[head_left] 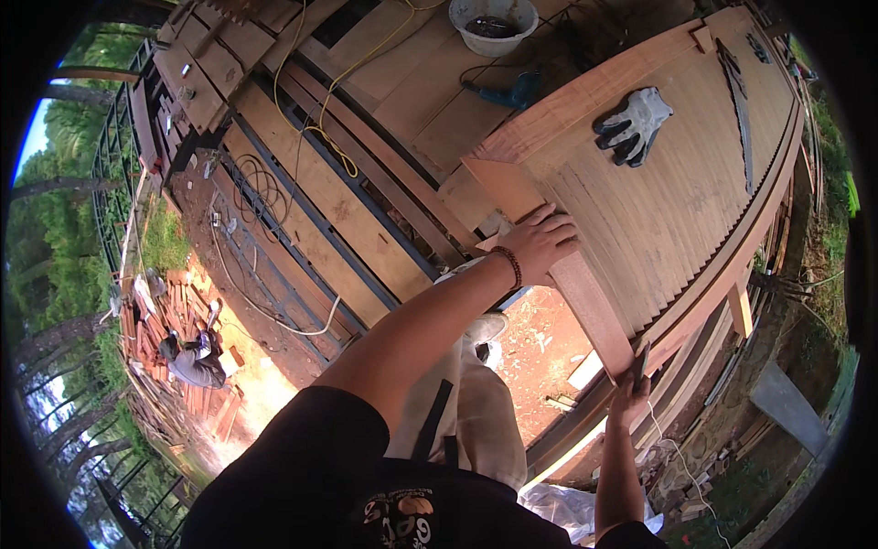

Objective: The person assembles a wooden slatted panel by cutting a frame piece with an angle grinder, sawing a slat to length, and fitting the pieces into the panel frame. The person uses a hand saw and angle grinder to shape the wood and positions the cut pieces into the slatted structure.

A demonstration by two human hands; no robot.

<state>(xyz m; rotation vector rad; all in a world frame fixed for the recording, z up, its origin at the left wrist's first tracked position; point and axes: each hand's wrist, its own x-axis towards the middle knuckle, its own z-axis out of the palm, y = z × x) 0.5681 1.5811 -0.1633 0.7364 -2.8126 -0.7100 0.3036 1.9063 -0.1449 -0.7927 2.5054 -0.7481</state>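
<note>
My left hand (541,240), with a beaded bracelet at the wrist, grips the upper end of a reddish-brown wooden board (590,306). Its fingers bend over the top edge. This board lies across the near ends of a row of narrow wooden slats (631,229). At the board's lower end, my right hand (628,399) is closed around a slim dark tool (641,359), whose kind I cannot make out. The tool stands upright by the board's corner. A grey and black work glove (633,126) lies on the slats beyond my left hand.
A handsaw (736,119) lies on the slats. Behind them are a blue power tool (508,90), a white bucket (494,26) and a yellow cord (338,151). Planks over dark beams (329,215) leave gaps at left. Another person (197,360) sits low by piled wood.
</note>
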